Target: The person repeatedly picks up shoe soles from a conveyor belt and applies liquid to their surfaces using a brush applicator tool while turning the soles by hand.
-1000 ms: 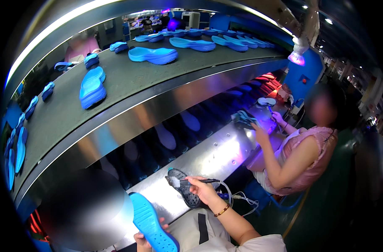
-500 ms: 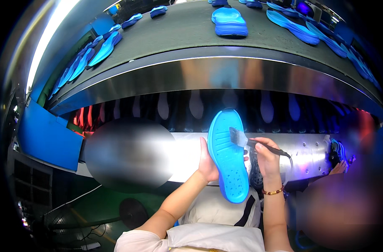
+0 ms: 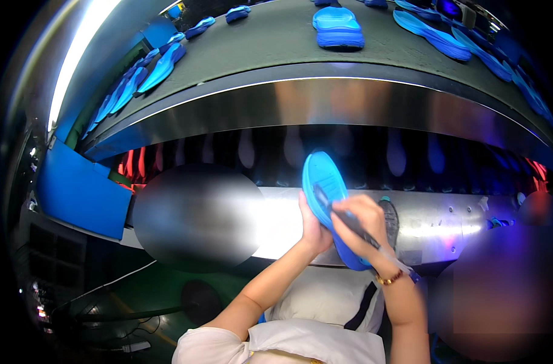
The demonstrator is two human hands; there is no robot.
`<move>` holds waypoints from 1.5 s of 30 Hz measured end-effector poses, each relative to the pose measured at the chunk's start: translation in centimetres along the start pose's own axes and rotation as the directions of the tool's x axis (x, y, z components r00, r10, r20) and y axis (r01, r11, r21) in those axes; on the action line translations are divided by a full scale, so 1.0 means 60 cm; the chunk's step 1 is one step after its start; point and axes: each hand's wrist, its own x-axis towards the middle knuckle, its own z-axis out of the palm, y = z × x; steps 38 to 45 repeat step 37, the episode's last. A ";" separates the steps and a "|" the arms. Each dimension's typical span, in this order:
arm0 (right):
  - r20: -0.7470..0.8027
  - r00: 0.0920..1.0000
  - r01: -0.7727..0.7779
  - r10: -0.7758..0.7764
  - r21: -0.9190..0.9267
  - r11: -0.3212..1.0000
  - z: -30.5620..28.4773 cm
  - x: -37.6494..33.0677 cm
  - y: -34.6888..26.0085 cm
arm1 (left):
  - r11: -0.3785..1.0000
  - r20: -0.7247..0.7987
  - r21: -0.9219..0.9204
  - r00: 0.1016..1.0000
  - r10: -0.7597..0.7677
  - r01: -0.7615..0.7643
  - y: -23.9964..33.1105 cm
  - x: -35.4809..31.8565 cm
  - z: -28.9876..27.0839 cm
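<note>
A bright blue shoe sole point(image 3: 316, 167) is tilted in front of me, its inner face up. My left hand point(image 3: 314, 232) grips it along its left edge, thumb upright beside the rim. A flat brush with a dark handle point(image 3: 362, 234) is held in my right hand point(image 3: 367, 218), fingers closed round it. The brush head lies against the middle of the sole and is smeared by motion. My right hand and wrist cover part of the sole's heel end. Just right of my right hand, a dark sole point(image 3: 388, 223) rests on the metal ledge.
The metal ledge point(image 3: 434, 212) runs across in front of me. Above it, a dark green conveyor belt point(image 3: 258, 45) carries several blue soles, one point(image 3: 339, 30) near its middle. A blue panel point(image 3: 82, 188) stands at left. Blurred patches hide the ledge's left part and the lower right.
The sole has turned and tilted, its heel end swinging right. My right hand has moved down and left over it, bringing the brush from the upper right side toward the sole's middle.
</note>
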 end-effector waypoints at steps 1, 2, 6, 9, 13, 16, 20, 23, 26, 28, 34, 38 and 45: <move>0.086 0.996 0.024 -0.025 0.003 1.000 -0.010 -0.019 -0.005 | 1.000 0.088 0.023 0.996 -0.011 0.009 0.016 0.002 -0.013; 0.175 0.984 0.020 -0.022 0.016 1.000 -0.016 -0.038 0.005 | 0.998 0.114 0.062 0.993 -0.024 0.017 0.027 0.009 -0.034; 0.557 0.825 -0.196 0.089 0.134 0.971 -0.078 -0.070 0.002 | 0.973 0.187 0.125 0.958 -0.217 0.196 0.050 -0.005 -0.056; 0.311 0.948 -0.154 0.066 0.268 0.951 -0.096 -0.025 -0.007 | 0.955 0.256 0.057 0.921 -0.295 0.290 0.053 -0.034 -0.014; 0.168 0.916 -0.400 0.364 0.434 0.807 -0.072 0.024 -0.003 | 0.897 0.282 -0.042 0.867 -0.412 0.440 0.034 -0.037 0.009; 0.289 0.957 -0.095 -0.008 0.340 0.936 -0.076 0.014 -0.016 | 0.932 0.235 -0.065 0.913 -0.333 0.356 0.040 -0.036 0.030; 0.279 0.938 -0.326 0.205 0.516 0.792 -0.095 0.014 -0.010 | 0.972 0.142 0.038 0.961 -0.236 0.233 0.048 -0.041 0.044; 0.312 0.945 -0.211 0.097 0.355 0.911 -0.094 0.017 -0.001 | 0.985 0.062 0.104 0.987 -0.148 0.141 0.050 -0.041 0.061; 0.441 0.895 -0.146 -0.058 0.415 0.898 -0.106 0.011 -0.022 | 0.989 0.360 -0.066 0.927 -0.103 0.135 0.054 -0.034 0.048; 0.372 0.927 -0.218 0.039 0.453 0.865 -0.113 0.011 -0.016 | 0.995 0.359 -0.065 0.932 -0.050 0.078 0.053 -0.026 0.050; 0.466 0.875 -0.104 -0.128 0.440 0.892 -0.123 -0.001 -0.013 | 0.983 0.475 -0.148 0.864 0.166 -0.107 0.077 -0.015 0.047; 0.342 0.940 -0.166 0.009 0.433 0.886 -0.128 -0.010 -0.001 | 0.977 0.327 -0.184 0.930 0.167 -0.110 0.089 -0.016 0.059; 0.342 0.940 -0.166 0.009 0.433 0.886 -0.128 -0.010 -0.001 | 0.977 0.327 -0.184 0.930 0.167 -0.110 0.089 -0.016 0.059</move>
